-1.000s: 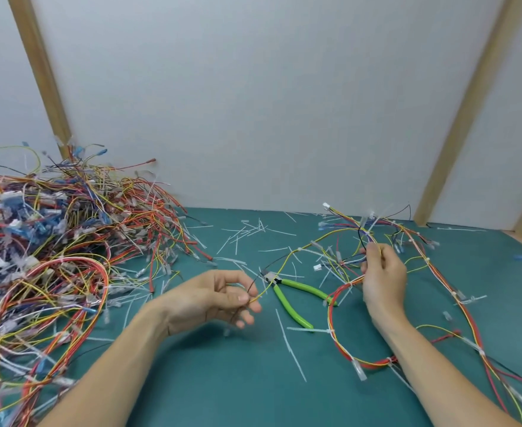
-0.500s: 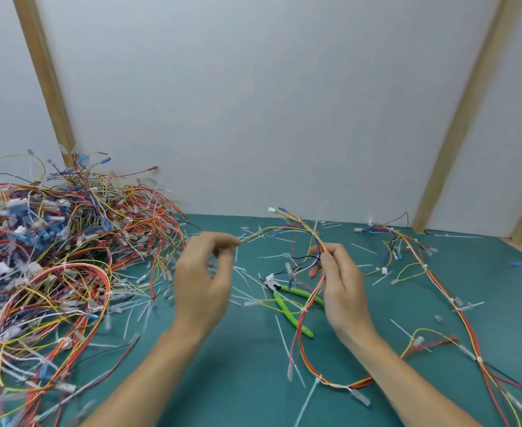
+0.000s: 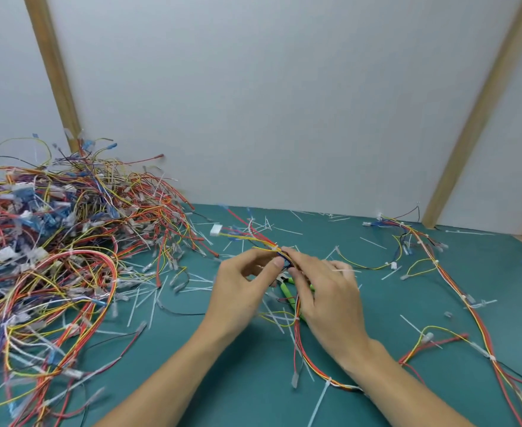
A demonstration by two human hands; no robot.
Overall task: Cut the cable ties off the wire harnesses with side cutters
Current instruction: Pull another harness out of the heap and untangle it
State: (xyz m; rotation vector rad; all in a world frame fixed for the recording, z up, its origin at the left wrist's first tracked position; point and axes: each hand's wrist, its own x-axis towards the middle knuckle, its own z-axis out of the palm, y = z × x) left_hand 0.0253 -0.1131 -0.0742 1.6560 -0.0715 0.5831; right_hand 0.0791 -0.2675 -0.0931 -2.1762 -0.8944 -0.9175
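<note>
Two pale wall panels (image 3: 284, 103) with slanted wooden battens (image 3: 54, 72) rise behind the green bench (image 3: 438, 303), the widest things in sight. On the bench's left side sits a big tangled heap of wire harnesses (image 3: 53, 257), red, yellow, blue and white strands bristling with connectors and tie tails. Along the right side a long harness (image 3: 456, 291) of red and yellow wires trails from the back edge toward the near corner, with white ties still wrapped on it at intervals.

Both forearms reach in from the bottom, and the hands meet near the middle of the bench. The left hand (image 3: 241, 288) has its fingers curled and pinches the held harness (image 3: 253, 237) between thumb and fingertips. The right hand (image 3: 327, 291), just beside it and touching, also pinches the same bundle at the same spot. From there the bundle fans out toward the back with a white connector (image 3: 216, 229) at its tip, and its other end loops down under the right wrist onto the bench.

Green-handled side cutters (image 3: 287, 289) lie on the bench directly beneath the hands, mostly hidden by the right fingers; neither hand holds them. Clipped white cable ties (image 3: 136, 306) are scattered all over the bench surface.
</note>
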